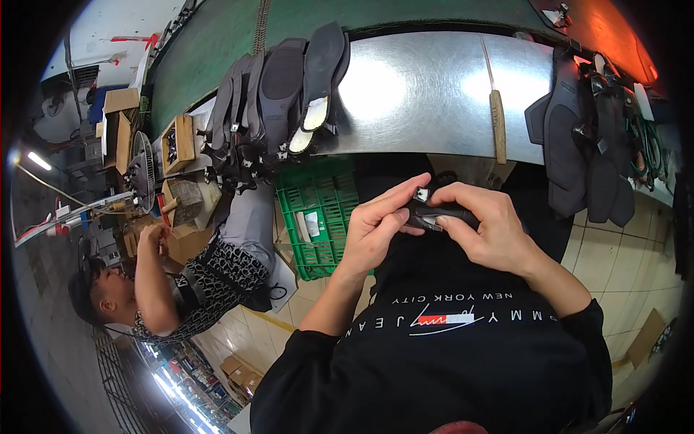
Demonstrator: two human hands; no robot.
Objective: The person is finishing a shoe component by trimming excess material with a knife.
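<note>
My left hand (379,228) and my right hand (488,224) meet in front of my chest, just off the near edge of a metal worktable (426,108). Between them they grip a small black strap-like piece (432,213) with a whitish end near the left fingertips. The fingers of both hands cover much of it, so its full shape is hidden. On the table beyond lies a slim tool with a wooden handle (497,119). Dark shoe soles with straps (282,76) are piled at the left, one sole (324,58) having a pale heel patch.
More dark soles (564,130) hang over the table's right edge. Below the left pile stands a green plastic crate (289,210). At the left, a person (231,267) in a patterned top works near a fan (142,166) and a wooden box (178,145). A green surface (405,14) runs behind.
</note>
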